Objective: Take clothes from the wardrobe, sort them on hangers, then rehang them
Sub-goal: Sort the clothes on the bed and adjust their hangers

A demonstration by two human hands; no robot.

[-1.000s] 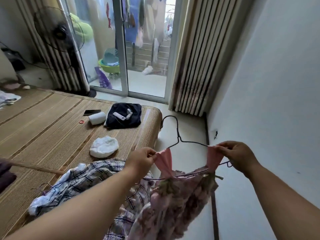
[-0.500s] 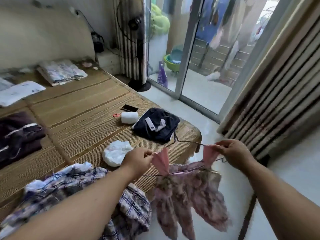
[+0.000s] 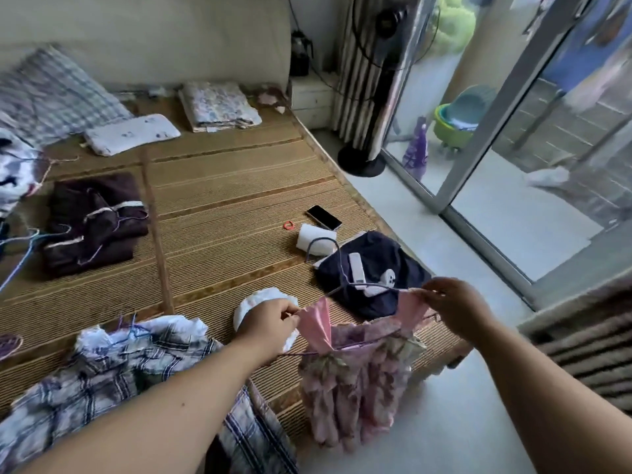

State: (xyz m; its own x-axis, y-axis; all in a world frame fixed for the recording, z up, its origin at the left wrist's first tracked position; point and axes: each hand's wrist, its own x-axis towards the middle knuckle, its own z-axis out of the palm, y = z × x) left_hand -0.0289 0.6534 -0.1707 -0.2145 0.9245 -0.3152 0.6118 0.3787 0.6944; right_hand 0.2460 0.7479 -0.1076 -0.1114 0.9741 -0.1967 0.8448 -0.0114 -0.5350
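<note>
Forearms reach in from the bottom edge, and between them hangs the small pink floral dress (image 3: pixel 355 388), just off the corner of the bed and above the pale floor. The left hand (image 3: pixel 268 319) pinches one plain pink shoulder strap between thumb and curled fingers. The right hand (image 3: pixel 451 302) pinches the other strap the same way, and both straps drape over the thin grey wire hanger (image 3: pixel 339 260), whose hook stands up behind the dress. Beside the left forearm a crumpled blue-and-white plaid shirt (image 3: pixel 113 367) lies on the woven straw bed mat (image 3: pixel 222 186), with thin coloured hanger wire showing near its collar. A bunched white cloth (image 3: pixel 254 299) sits just behind the left hand. Farther up the mat lie a dark navy garment (image 3: pixel 379 265) with two white devices on it, a white roll (image 3: pixel 313 237), a black phone (image 3: pixel 324 217) and a red hair band (image 3: pixel 289 225). Well to the left, a dark maroon garment with pale trim (image 3: pixel 92 220) lies flat on a hanger. The task looks to be in its middle stage. Clothes are out and several are on hangers, this dress is being seated on its own, and every rehanging remains to be done. The wardrobe is out of view. No brand, label or writing can be read anywhere.
</note>
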